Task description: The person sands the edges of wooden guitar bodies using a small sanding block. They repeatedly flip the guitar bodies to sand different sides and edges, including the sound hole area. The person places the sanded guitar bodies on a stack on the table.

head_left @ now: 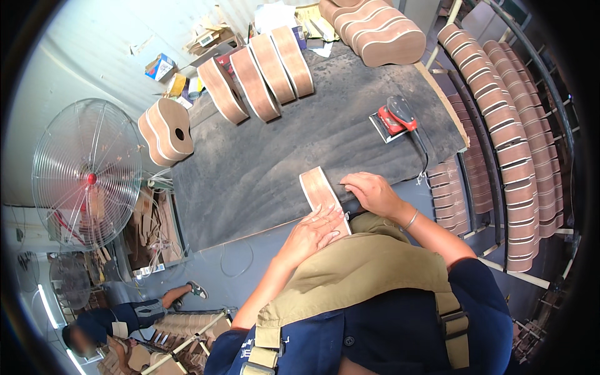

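A small wooden ukulele body [320, 189] stands on its side at the near edge of the bench, against my apron. Its curved brown side faces up, with pale binding along the edges. My left hand [312, 232] lies across the near part of that side, fingers over it, holding it in place. Just right of the body, my right hand [370, 192] is closed with the fingertips pinched together beside the pale edge. A small dark tip shows at those fingertips; what it belongs to is hidden.
A red and black electric sander [397, 117] rests on the dark bench [250, 169], its cord trailing rightward. Several ukulele bodies [255, 84] line the far side. Racks of bodies [500, 137] stand right. A large fan [90, 178] is left; another person [119, 322] works lower left.
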